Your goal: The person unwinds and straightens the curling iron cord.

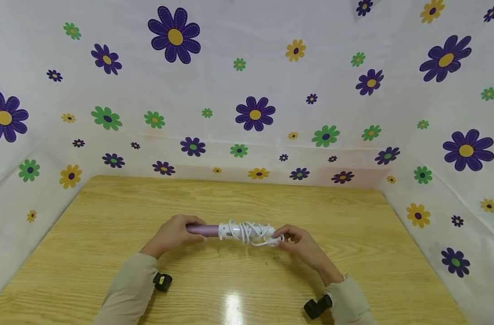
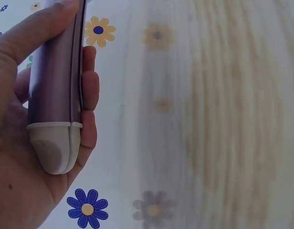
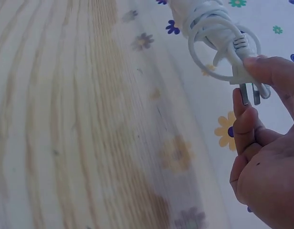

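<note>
- At six o'clock, over the counter (image 1: pixel 230 198), a cord-wrapped wand (image 1: pixel 226 230) is being held crosswise.
- Its purple barrel (image 2: pixel 54 81) is being clasped at nine o'clock by the left grip (image 1: pixel 174 237).
- At three o'clock, a white plug (image 3: pixel 241 71) is being pinched by the right grip (image 1: pixel 305 248).
- At twelve o'clock, the counter is being backed by flowered cloth (image 1: pixel 214 85).

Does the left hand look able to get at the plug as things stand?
Probably not: the left hand is gripping the purple barrel, while the right hand pinches the plug at the opposite end.
</note>
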Motion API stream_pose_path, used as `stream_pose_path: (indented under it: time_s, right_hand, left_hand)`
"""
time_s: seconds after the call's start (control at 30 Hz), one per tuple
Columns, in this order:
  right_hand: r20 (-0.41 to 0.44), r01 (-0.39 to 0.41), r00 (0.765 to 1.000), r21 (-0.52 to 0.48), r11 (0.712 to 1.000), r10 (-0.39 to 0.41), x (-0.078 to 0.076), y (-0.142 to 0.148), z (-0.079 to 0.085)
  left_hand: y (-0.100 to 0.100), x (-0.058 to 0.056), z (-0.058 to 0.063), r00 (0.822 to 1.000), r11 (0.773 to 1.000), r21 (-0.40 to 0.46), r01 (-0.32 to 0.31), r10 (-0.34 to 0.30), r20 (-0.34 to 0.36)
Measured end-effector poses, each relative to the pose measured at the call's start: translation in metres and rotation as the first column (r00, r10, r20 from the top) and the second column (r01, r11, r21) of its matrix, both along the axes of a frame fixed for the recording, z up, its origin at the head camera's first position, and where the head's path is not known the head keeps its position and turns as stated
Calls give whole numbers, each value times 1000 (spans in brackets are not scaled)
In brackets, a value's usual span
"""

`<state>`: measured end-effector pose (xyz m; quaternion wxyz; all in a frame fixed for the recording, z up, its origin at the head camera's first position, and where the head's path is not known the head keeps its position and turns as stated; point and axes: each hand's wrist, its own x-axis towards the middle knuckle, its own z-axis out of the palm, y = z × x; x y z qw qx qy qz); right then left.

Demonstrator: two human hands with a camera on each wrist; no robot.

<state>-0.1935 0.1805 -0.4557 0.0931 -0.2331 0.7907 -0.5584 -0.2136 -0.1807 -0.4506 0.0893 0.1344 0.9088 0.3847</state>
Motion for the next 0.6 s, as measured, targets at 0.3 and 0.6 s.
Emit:
stream_pose_path:
  time_s: [0.3,0.6]
  right_hand:
    - [126,62,991,-89,994,-51,0,-1,-1]
    - [262,211,947,-65,975,-187,0,-10,2]
  left_hand:
    - [2,1,-2,1000,1000,16,0,-1,19]
    - [7,3,0,999,998,-43,-35,36,21]
